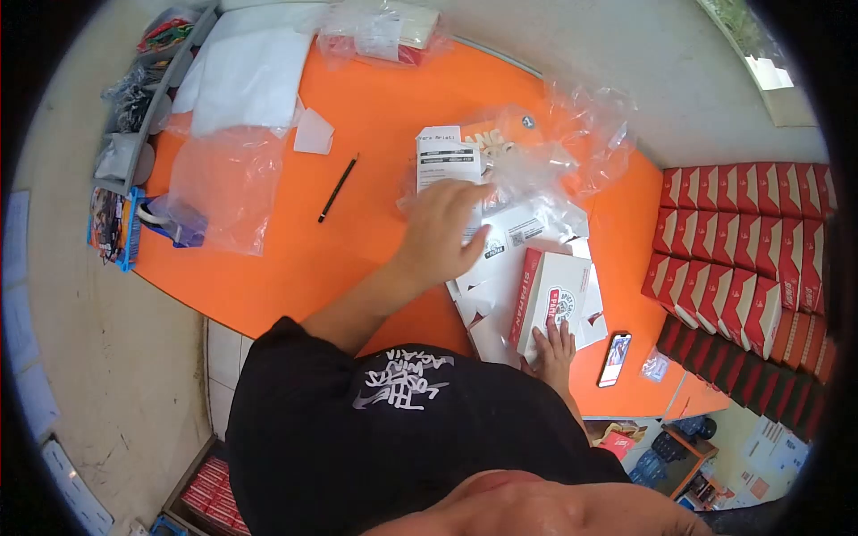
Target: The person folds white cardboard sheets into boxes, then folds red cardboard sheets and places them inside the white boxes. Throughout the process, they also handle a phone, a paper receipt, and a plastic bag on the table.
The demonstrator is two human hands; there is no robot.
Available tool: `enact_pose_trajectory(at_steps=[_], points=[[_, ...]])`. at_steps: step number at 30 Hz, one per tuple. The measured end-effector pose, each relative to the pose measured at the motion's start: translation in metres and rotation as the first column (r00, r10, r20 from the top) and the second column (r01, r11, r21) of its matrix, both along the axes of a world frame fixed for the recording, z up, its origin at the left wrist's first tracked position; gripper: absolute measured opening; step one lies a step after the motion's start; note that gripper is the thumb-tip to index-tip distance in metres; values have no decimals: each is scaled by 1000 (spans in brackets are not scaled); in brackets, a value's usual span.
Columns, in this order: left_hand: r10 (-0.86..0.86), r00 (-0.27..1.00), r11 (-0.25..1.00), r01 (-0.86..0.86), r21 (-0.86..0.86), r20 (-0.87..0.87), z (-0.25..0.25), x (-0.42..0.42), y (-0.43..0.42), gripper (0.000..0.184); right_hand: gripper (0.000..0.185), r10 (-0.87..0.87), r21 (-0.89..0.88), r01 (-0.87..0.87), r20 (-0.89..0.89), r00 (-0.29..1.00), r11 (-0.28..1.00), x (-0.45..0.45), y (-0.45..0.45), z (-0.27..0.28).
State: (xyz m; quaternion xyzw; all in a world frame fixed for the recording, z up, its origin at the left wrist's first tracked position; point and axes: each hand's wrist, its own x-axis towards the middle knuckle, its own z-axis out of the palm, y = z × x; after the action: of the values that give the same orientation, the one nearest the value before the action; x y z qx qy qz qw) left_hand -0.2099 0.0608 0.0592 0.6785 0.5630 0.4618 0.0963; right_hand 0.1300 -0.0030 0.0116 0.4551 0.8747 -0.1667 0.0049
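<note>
My left hand (440, 230) is open, thumb apart from the fingers, over printed white cards (447, 163) and flat white cartons (500, 234). A crumpled clear plastic bag (536, 174) lies just beyond its fingertips. At the near end of a red-and-white box (552, 284), my right hand (554, 350) has its fingers on the printed face and its thumb by the lower corner. The box rests tilted on other white cartons (490, 335). Whether the left fingertips touch the cards I cannot tell.
A black pencil (339, 188) lies on the orange table (375, 107). Clear plastic (232, 188) and white sheets (255, 71) are at the left, beside a grey organizer (152, 116). Stacked red boxes (742, 241) and a phone (614, 359) are at the right.
</note>
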Motion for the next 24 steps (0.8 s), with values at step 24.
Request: enact_pose_trajectory(at_steps=[24], points=[[200, 936, 956, -251, -151, -289, -49, 4, 0, 61, 74, 18, -27, -18, 9, 1000, 999, 0, 3, 3]])
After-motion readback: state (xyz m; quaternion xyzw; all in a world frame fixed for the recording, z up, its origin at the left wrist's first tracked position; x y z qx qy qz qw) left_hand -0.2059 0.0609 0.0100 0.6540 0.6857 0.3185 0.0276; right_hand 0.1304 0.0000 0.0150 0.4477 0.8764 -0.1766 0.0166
